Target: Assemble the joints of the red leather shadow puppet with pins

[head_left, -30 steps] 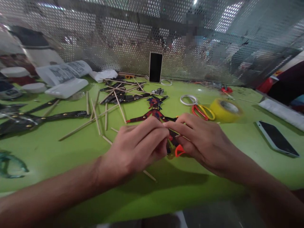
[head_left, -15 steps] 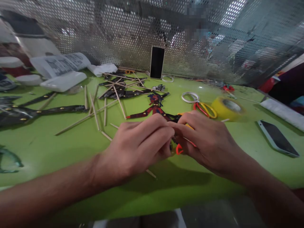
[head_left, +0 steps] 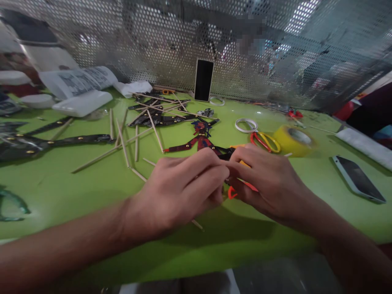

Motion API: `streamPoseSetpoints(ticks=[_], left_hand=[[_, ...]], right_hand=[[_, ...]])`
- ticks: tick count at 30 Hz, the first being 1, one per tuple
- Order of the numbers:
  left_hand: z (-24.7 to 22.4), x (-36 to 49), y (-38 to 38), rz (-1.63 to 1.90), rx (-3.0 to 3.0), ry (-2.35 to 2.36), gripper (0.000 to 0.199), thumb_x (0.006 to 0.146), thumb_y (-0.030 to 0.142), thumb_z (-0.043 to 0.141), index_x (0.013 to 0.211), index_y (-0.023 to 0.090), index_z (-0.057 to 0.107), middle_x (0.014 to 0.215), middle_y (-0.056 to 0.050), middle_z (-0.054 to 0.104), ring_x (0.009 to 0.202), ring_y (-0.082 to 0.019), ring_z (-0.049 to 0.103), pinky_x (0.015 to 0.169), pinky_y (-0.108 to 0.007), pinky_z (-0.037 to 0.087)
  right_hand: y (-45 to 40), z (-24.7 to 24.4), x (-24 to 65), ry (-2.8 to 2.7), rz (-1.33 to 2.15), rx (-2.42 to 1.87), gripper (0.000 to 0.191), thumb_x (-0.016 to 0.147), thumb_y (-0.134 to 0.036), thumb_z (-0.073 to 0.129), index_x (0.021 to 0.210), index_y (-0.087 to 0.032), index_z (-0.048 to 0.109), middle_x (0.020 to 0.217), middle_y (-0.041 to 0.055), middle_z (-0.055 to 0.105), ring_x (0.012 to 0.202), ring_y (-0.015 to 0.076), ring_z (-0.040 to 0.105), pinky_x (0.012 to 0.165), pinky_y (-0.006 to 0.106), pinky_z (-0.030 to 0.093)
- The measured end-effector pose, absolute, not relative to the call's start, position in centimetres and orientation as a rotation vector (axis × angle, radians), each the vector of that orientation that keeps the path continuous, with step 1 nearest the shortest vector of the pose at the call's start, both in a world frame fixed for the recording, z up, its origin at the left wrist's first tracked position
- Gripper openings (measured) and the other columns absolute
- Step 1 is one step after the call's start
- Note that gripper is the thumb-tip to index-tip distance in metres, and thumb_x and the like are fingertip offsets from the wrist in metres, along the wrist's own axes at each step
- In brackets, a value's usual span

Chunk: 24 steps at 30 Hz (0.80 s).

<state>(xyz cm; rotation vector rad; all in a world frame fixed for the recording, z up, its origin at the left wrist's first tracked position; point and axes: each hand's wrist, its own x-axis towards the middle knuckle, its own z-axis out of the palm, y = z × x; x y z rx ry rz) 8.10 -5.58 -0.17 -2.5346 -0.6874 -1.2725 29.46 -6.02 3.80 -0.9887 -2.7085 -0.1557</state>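
Both hands meet at the lower part of a jointed red and black figure lying on the green table. My left hand has its fingers curled together, and what they pinch is hidden. My right hand is closed too, fingertips against the left ones; its grip is also hidden. An orange-red loop shows beneath the right fingers, with a bit of yellow between them. The figure's head and spread arms point away from me. Thin wooden sticks lie left of it, one partly under my left hand.
Behind the figure lies a pile of black jointed pieces. An upright phone stands at a perforated metal screen. Scissors, yellow tape and another phone are right. Green pliers and black figure parts are left.
Both hands stay together at the figure, with only a very slight shift of the left fingers to the right. The objects on the table have not visibly moved.
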Motion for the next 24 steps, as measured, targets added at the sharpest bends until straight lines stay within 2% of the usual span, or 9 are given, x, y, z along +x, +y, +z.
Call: streamPoseSetpoints(ticks=[4,10,17,21,24], left_hand=[[-0.07,8.11,-5.57,-1.275,-2.543,-0.685,0.012,0.088,0.006,0.059,0.087,0.018,0.061,0.081,-0.001,0.069,0.069,-0.010,0.066,0.055,-0.023,0.049],[-0.09,8.19,-5.59,-1.253,-2.568,-0.704,0.013,0.091,0.008,0.057,0.084,0.019,0.060,0.081,0.000,0.069,0.068,-0.010,0.065,0.055,-0.022,0.048],[-0.32,8.15,-5.59,-1.267,-2.578,-0.679,0.014,0.090,0.007,0.057,0.082,0.017,0.061,0.080,-0.001,0.067,0.068,-0.010,0.063,0.056,-0.023,0.046],[-0.14,8.12,-5.77,-1.212,-2.724,-0.746,0.020,0.097,0.012,0.049,0.082,0.019,0.060,0.079,0.002,0.066,0.063,-0.008,0.058,0.057,-0.022,0.047],[0.21,8.18,-6.07,-1.252,-2.768,-0.755,0.018,0.097,0.011,0.050,0.084,0.017,0.060,0.073,0.002,0.065,0.060,-0.009,0.054,0.057,-0.023,0.045]], right_hand=[[-6.14,3.84,29.47,-2.705,-0.204,-0.945,0.027,0.099,-0.025,0.044,0.091,-0.018,0.067,0.084,0.0080,0.061,0.074,0.0195,0.053,0.064,0.032,0.040],[-5.98,3.77,29.59,-2.681,-0.261,-0.953,0.027,0.099,-0.024,0.044,0.111,-0.018,0.068,0.083,0.0067,0.061,0.075,0.0196,0.054,0.065,0.031,0.040],[-6.19,3.85,29.50,-2.715,-0.276,-0.960,0.026,0.100,-0.026,0.044,0.093,-0.018,0.068,0.082,0.0069,0.061,0.073,0.0189,0.051,0.063,0.031,0.037],[-6.20,3.72,29.54,-2.707,-0.370,-0.944,0.023,0.099,-0.028,0.049,0.096,-0.019,0.069,0.077,0.0049,0.060,0.071,0.0195,0.048,0.061,0.032,0.032],[-6.22,3.54,29.61,-2.706,-0.408,-0.951,0.022,0.098,-0.031,0.051,0.097,-0.020,0.070,0.075,0.0036,0.059,0.071,0.0201,0.049,0.060,0.032,0.030]])
